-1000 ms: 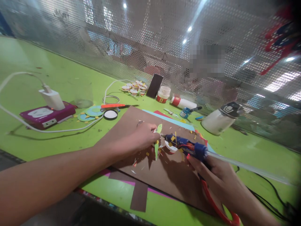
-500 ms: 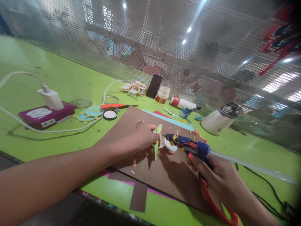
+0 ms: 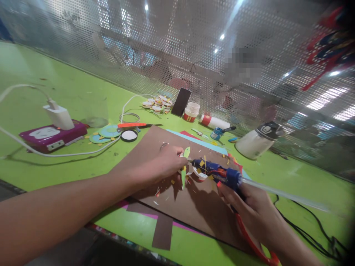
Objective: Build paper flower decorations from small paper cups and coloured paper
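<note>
My left hand (image 3: pixel 172 161) is closed on a small papercraft piece with a green paper leaf (image 3: pixel 183 177) sticking out above and below the fingers; much of the piece is hidden. My right hand (image 3: pixel 251 207) grips a dark blue glue gun (image 3: pixel 226 175), whose clear glue stick (image 3: pixel 280 192) juts out behind. The gun's nozzle points left, right by the papercraft piece; I cannot tell whether they touch. Under the gun lies a white and red paper cup piece (image 3: pixel 200 175). Red-handled scissors (image 3: pixel 249 236) show beneath my right hand. Brown card (image 3: pixel 149 166) strewn with paper scraps lies below.
A purple power strip (image 3: pixel 52 136) with a white charger (image 3: pixel 58 116) stands at left. Further back are a phone (image 3: pixel 181 101), small cups (image 3: pixel 190 112), a blue paint jar (image 3: pixel 216 133) and a white bottle (image 3: pixel 256 142). Black cables (image 3: pixel 307 234) run at right, a perforated screen (image 3: pixel 155 44) behind.
The glue gun in my right hand has shifted slightly left, its nozzle nearer the papercraft piece. My left hand stays almost where it was.
</note>
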A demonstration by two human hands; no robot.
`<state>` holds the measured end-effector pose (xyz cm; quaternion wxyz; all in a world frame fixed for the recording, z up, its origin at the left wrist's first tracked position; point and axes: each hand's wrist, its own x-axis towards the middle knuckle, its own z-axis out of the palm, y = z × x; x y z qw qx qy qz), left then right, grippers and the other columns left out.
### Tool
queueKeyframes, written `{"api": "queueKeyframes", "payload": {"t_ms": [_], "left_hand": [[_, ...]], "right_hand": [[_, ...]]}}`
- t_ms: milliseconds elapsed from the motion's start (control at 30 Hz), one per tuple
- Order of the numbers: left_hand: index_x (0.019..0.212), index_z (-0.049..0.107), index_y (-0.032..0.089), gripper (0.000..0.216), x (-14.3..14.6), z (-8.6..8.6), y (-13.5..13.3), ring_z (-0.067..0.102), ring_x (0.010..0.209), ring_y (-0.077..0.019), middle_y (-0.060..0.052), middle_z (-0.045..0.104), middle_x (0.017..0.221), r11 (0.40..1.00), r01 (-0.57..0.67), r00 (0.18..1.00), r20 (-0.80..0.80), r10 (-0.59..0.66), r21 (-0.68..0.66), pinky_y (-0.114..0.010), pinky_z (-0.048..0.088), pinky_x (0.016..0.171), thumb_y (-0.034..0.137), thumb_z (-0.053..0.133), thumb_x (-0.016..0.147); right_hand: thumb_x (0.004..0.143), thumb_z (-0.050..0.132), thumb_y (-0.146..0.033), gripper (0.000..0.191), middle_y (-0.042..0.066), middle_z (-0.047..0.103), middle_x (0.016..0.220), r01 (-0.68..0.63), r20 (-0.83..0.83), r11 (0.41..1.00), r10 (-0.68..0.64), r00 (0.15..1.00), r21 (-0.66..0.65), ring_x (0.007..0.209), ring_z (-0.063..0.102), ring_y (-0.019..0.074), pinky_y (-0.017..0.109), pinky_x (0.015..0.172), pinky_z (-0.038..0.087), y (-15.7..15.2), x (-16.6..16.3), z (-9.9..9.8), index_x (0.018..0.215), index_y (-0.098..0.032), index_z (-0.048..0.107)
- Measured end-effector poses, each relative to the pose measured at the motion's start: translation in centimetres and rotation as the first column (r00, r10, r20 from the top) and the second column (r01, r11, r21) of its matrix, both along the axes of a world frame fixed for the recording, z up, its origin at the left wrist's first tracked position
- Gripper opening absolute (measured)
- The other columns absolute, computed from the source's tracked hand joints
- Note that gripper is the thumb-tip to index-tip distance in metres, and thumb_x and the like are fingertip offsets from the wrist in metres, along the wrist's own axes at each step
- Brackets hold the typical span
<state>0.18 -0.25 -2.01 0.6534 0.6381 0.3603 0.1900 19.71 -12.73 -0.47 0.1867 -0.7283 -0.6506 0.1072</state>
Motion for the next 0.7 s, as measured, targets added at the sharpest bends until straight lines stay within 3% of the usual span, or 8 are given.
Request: {"api": "queueKeyframes", "payload": {"t_ms": [100,300,567,700], "left_hand": [[0.078,0.056,0.018,0.012,-0.1,0.0,-0.1,0.056,0.034,-0.0172,-0.003,0.060,0.048,1.000,0.003,1.000,-0.012,-0.003,0.018,-0.022,0.036,0.031,0.022,0.046,0.074],[0.082,0.059,0.017,0.018,-0.1,-0.8,0.2,0.059,0.037,-0.0186,-0.006,0.065,0.056,0.999,0.038,0.999,0.010,-0.038,0.010,-0.022,0.037,0.030,0.025,0.044,0.077],[0.070,0.055,0.018,0.006,0.0,-1.2,0.5,0.060,0.041,-0.0146,-0.004,0.063,0.053,0.990,-0.053,0.998,0.026,0.051,0.127,-0.019,0.039,0.036,0.018,0.048,0.070],[0.067,0.054,0.018,0.005,0.0,-0.8,0.4,0.056,0.036,-0.0150,-0.002,0.059,0.047,0.992,-0.067,0.998,-0.002,0.067,0.105,-0.019,0.034,0.030,0.019,0.049,0.069]], "right_hand": [[0.090,0.042,-0.055,0.045,0.000,0.058,0.061,-0.003,0.002,0.999,0.002,1.000,0.032,0.057,0.050,0.0156,0.025,0.050,0.037,0.0,-0.1,0.2,0.068,-0.020,0.058],[0.090,0.044,-0.053,0.043,0.000,0.057,0.061,-0.019,-0.018,0.995,0.021,1.000,0.094,0.056,0.049,0.0148,0.024,0.049,0.037,-0.1,-0.3,0.3,0.066,-0.020,0.056],[0.089,0.044,-0.056,0.045,-0.001,0.053,0.056,-0.018,-0.020,0.996,0.020,1.000,0.088,0.052,0.045,0.0136,0.023,0.045,0.035,0.1,-0.3,-0.1,0.062,-0.021,0.052],[0.090,0.043,-0.055,0.044,-0.001,0.053,0.058,-0.026,-0.022,0.997,0.028,0.999,0.077,0.054,0.045,0.0136,0.023,0.046,0.036,0.2,0.1,-0.3,0.064,-0.020,0.052]]}}
